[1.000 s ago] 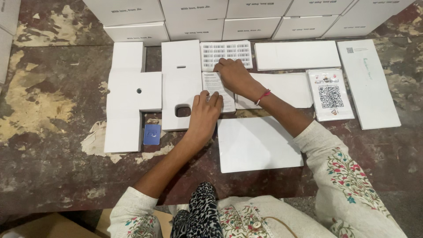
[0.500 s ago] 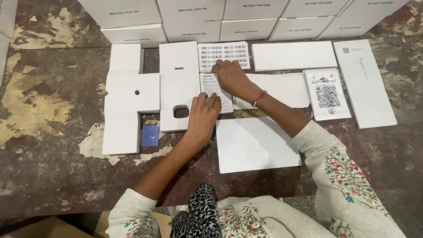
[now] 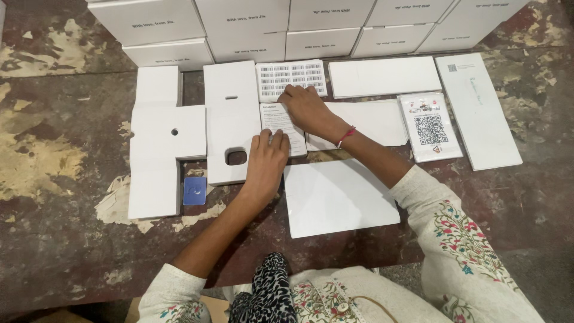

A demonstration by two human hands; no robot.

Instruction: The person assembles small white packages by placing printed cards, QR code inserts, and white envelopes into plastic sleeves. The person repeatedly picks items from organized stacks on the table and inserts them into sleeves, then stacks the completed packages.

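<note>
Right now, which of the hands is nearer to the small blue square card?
Left. The left hand rests on the printed leaflet, just right of and slightly above the blue card. The right hand lies farther up and right, by the barcode sheet.

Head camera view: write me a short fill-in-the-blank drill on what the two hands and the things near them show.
1. Both hands rest on a printed ____.
2. The right hand reaches up to a sheet of ____ stickers.
3. The small square card left of the left hand is ____.
4. The right wrist wears a ____ thread.

Missing words: leaflet; barcode; blue; red
</note>
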